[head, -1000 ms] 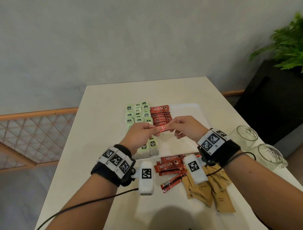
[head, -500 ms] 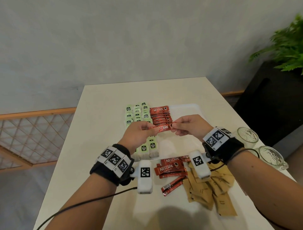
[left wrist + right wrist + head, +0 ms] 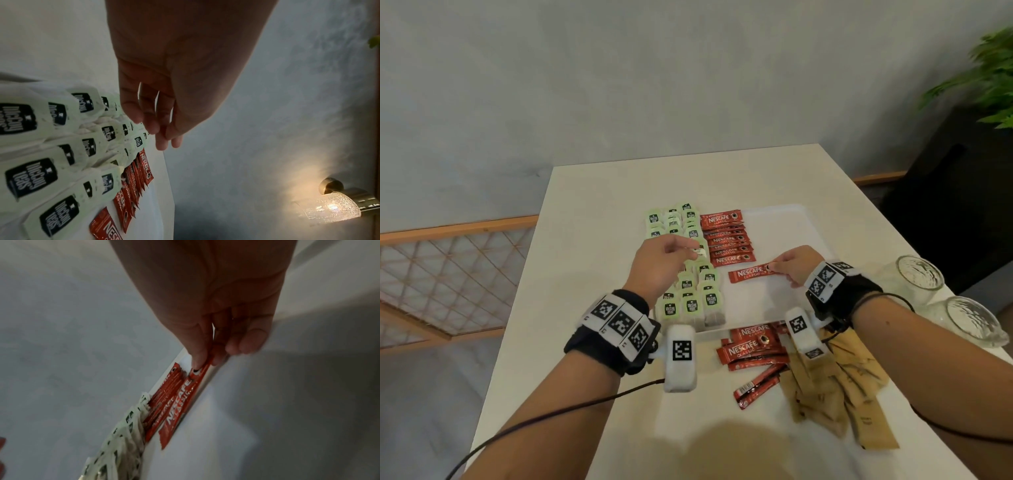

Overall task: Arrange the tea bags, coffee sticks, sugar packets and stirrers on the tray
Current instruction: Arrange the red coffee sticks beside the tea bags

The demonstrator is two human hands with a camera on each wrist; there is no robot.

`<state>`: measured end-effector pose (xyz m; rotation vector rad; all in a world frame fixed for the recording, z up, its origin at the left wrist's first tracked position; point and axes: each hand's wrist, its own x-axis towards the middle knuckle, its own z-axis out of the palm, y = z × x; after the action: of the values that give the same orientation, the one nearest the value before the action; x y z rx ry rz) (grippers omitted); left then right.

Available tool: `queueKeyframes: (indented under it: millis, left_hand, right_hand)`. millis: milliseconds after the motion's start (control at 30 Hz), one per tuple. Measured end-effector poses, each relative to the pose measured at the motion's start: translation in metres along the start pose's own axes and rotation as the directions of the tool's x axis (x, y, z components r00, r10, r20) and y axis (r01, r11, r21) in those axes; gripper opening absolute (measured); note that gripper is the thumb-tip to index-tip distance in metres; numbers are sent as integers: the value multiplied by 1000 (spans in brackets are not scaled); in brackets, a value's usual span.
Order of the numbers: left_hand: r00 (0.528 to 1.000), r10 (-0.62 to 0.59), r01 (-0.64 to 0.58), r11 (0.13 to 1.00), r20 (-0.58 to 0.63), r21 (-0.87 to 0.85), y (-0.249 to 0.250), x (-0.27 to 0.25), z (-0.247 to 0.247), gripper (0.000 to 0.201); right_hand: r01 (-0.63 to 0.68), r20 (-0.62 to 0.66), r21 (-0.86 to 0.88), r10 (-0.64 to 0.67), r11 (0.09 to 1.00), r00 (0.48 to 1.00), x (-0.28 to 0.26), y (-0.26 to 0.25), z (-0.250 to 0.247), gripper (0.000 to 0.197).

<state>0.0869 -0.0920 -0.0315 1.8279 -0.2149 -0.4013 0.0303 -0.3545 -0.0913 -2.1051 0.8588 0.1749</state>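
Observation:
A white tray (image 3: 791, 233) holds rows of green tea bags (image 3: 690, 305) on its left and a column of red coffee sticks (image 3: 726, 240) beside them. My right hand (image 3: 774, 268) pinches the right end of one more coffee stick (image 3: 748, 274), which lies flat just nearer than that column. The right wrist view shows the thumb and fingers of my right hand (image 3: 205, 360) closed on this stick (image 3: 179, 405). My left hand (image 3: 688, 251) hovers over the tea bags with nothing in it. Its fingers (image 3: 162, 134) hang relaxed above the tea bags (image 3: 30, 175).
Loose coffee sticks (image 3: 750, 349) and brown sugar packets (image 3: 835, 387) lie on the table in front of the tray. Two glass cups (image 3: 919, 277) stand near the right table edge. A dark cabinet with a plant (image 3: 983, 78) is at the far right.
Both hands held the coffee stick together; the left hand has let go and moved left over the tea bags. The right hand has brought the stick down and nearer.

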Motion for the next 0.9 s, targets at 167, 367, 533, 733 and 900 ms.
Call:
queueKeyframes:
  millis: [167, 367, 533, 733, 900]
  left_hand:
    - [1000, -14, 14, 1000, 21, -5, -5, 2, -6, 16]
    - [998, -9, 10, 1000, 63, -8, -9, 7, -8, 18]
    - [993, 44, -46, 999, 109, 19, -8, 12, -5, 19]
    - [962, 168, -205, 966, 216, 159, -5, 4, 15, 14]
    - [908, 176, -308, 896, 381, 320, -15, -23, 40, 13]
  right_hand:
    - [25, -22, -57, -26, 998, 999, 6, -10, 14, 8]
    - [-18, -97, -26, 15, 999, 995, 12, -20, 24, 23]
    - [-31, -108, -39, 27, 999, 994, 14, -23, 27, 28]
    - [44, -128, -20, -46, 999, 991, -13, -16, 4, 20]
    - [206, -54, -101, -212, 973, 976, -63, 16, -22, 7]
